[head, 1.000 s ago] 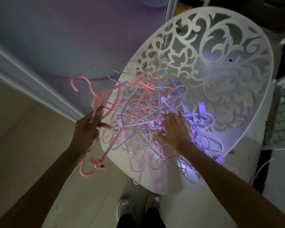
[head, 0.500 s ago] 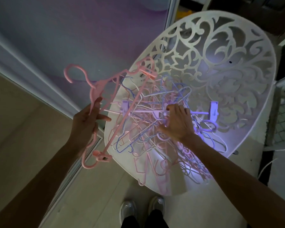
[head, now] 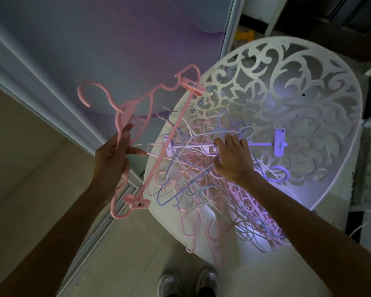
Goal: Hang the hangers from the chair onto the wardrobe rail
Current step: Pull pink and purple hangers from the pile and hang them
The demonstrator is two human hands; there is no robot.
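Left hand (head: 114,159) grips pink clip hanger (head: 159,144), lifted at 9 o'clock of chair (head: 308,103). Right hand (head: 234,159) holds lilac clip hanger (head: 263,144) in hanger pile (head: 201,189) on seat.

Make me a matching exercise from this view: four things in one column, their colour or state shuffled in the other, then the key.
Things:
1. clip hanger in the left hand
2. clip hanger by the right hand
3. chair
4. shoes

Colour or state:
A. white, with cut-out scroll pattern
B. pink, lifted off the pile
C. grey, at the bottom edge of the view
D. lilac, lying on the heap of hangers

Pairs: 1-B, 2-D, 3-A, 4-C
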